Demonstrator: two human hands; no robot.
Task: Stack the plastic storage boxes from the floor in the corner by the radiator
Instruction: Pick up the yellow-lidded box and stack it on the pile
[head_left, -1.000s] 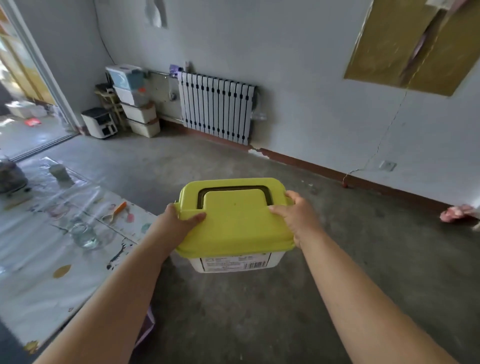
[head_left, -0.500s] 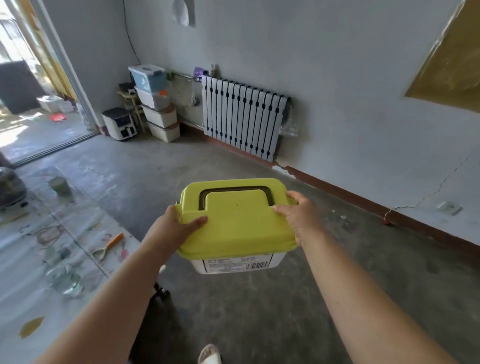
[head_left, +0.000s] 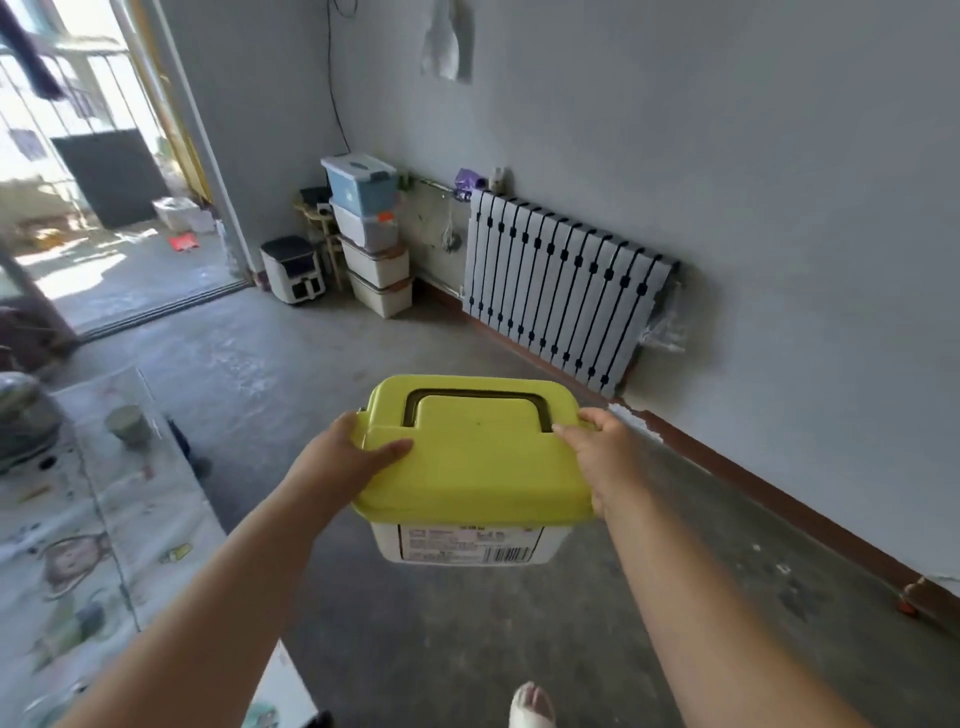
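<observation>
**Box in carry, corner stack ahead**

I hold the storage box (head_left: 475, 467) off the floor, level, in front of me. My left hand (head_left: 340, 462) grips its left edge, thumb on the yellow-green lid; my right hand (head_left: 602, 457) grips the right edge. The stack of boxes (head_left: 371, 236) stands in the corner, just left of the radiator (head_left: 561, 291), four high. The concrete floor (head_left: 291, 364) between is open. The bench (head_left: 104, 545) edge runs along my left.
</observation>
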